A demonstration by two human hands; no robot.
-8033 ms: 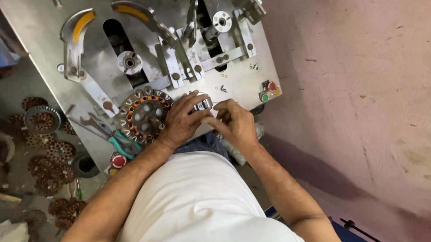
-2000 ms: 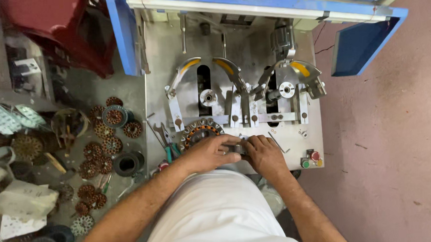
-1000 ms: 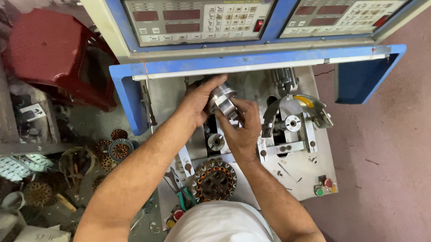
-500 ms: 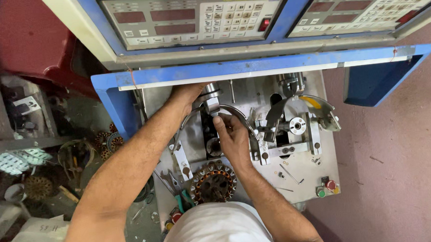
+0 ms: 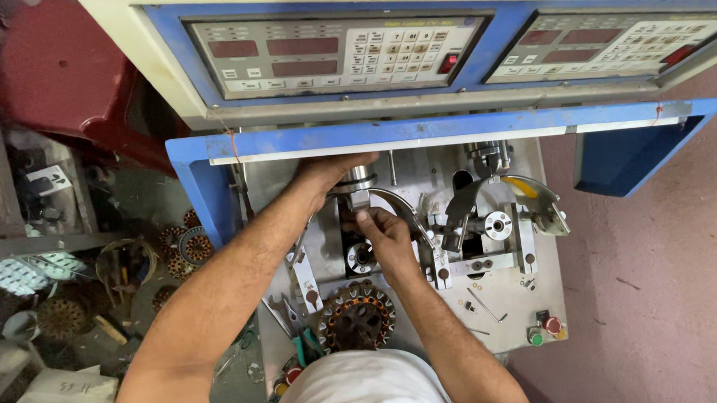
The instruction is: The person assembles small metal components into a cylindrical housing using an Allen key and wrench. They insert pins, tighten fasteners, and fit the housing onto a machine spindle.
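Note:
I look down at a coil winding machine's metal work plate [image 5: 504,316]. My left hand [image 5: 329,172] reaches far in under the blue guard and grips a round metal spindle head [image 5: 357,180] at the left winding station. My right hand [image 5: 382,231] is just below it, fingers pinched on the small metal part [image 5: 358,201] hanging under that spindle. A round stator [image 5: 355,316] with copper-coloured windings lies on the plate close to my body, untouched. The curved metal winding arm [image 5: 403,212] runs beside my right hand.
A second winding station [image 5: 498,219] with a yellow-tipped arm stands to the right. Red and green buttons [image 5: 545,330] sit at the plate's front right. Pliers and a spanner [image 5: 300,333] lie front left. Several wound stators [image 5: 187,245] fill the cluttered bench at left. Control panels [image 5: 336,53] are above.
Both hands left the stator near my body and reached up to the left spindle. Over the last half second the left hand slid further under the guard and the right hand rose slightly.

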